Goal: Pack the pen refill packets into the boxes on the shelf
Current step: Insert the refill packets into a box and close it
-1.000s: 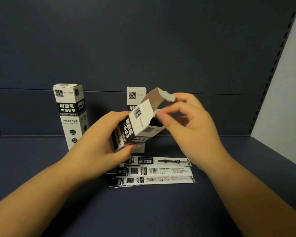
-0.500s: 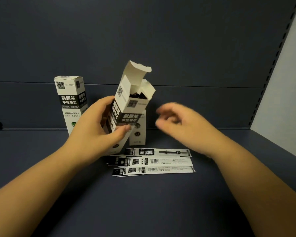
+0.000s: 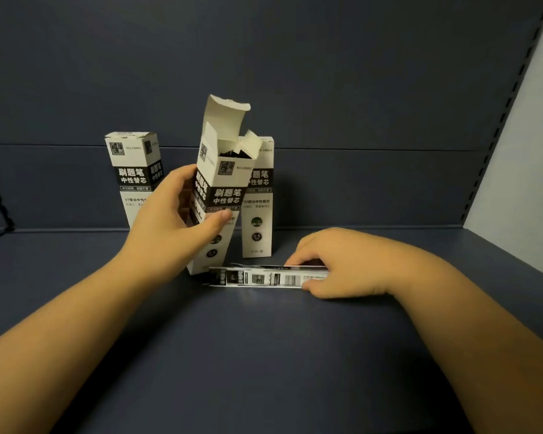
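Cardboard box (image 3: pixel 219 195), flap open, tilted in the left hand (image 3: pixel 173 228); at 3 o'clock the right hand (image 3: pixel 342 261) pinches the packets (image 3: pixel 264 277) on the shelf (image 3: pixel 264 355).

Dim dark-blue shelf board (image 3: pixel 264 355); matching back panel (image 3: pixel 295 73); pale slotted side panel (image 3: pixel 521 158)

The boxes (image 3: pixel 220 195) are white with black bands bearing white lettering. The packets (image 3: pixel 264 278) are white with black print and barcodes. The shelf (image 3: pixel 264 355) is dark blue-grey.
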Demonstrator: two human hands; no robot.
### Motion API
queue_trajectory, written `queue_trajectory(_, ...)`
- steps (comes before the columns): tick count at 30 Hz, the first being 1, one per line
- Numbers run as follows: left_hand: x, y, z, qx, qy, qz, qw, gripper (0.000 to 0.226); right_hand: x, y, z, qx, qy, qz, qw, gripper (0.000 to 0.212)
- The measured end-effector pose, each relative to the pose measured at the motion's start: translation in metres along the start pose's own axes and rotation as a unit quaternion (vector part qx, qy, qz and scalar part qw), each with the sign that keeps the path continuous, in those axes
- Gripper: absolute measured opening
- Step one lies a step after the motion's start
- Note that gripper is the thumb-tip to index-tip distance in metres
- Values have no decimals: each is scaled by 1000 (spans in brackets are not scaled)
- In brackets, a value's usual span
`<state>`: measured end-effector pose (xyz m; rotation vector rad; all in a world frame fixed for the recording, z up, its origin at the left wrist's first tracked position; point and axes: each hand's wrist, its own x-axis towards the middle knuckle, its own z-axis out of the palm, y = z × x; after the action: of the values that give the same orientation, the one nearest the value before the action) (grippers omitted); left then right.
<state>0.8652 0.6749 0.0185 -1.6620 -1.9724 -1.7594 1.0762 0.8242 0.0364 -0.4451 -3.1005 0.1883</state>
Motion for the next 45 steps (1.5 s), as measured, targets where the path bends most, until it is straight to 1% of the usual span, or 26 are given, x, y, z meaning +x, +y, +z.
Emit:
queue_trajectory(5,1,3,-1,13,2,3,1000,62,1,3,-1,8,26,11,1000,26)
queue_trajectory(10,1,3,0,21,-1,10,1000,63,4,4,1,6,44,19,999,29)
queue_trajectory(14,1,4,0,23,-1,7,1000,63,6,6,2,20,20,35,999,29)
queue_trajectory(18,0,5,-1,30,0,4,1000,63,5,8,3,57,2,45,997,25)
queue_trajectory(21,1,5,-1,33,-1,4,999,63,6,7,2,52,-12,49,997,23)
queue_trajectory(27,0,5,-1,35,-1,6,999,63,6,6,2,47,-10,50,998,31)
queue_trajectory(31,1,4,-2,36,-1,5,999,63,5,4,2,31,8,37,999,32)
queue_trajectory(35,0,3,-1,37,-2,8,999,63,2,2,0,21,33,27,999,23)
queue_trajectory(39,1,4,-1,35,-2,11,999,63,1,3,-2,29,41,26,998,13)
queue_trajectory(45,1,2,-3,33,0,10,999,63,3,5,-2,44,45,48,997,33)
